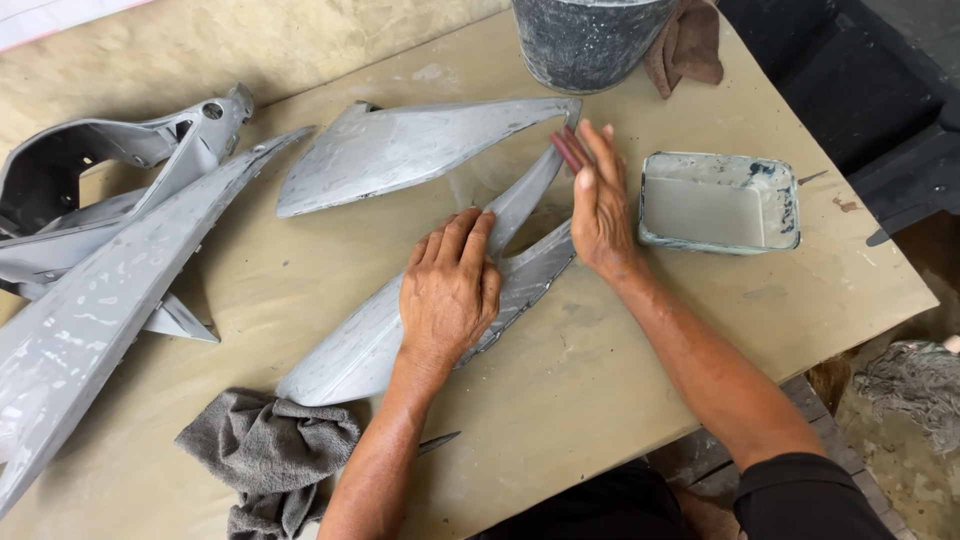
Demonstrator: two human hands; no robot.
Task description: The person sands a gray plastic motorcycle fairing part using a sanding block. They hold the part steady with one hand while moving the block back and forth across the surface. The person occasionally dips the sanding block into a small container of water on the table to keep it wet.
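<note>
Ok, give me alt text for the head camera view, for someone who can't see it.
A person's left hand presses flat on a grey V-shaped plastic panel lying on a tan board, while the right hand holds a small reddish-brown piece against the panel's narrow arm. Nearby are a square tub of cloudy water, a grey rag and more grey panels.

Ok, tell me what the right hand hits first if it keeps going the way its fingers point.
The right hand points up the table, past the grey panel. The dark bucket looks like the first thing in that line, though depth is unclear.
</note>
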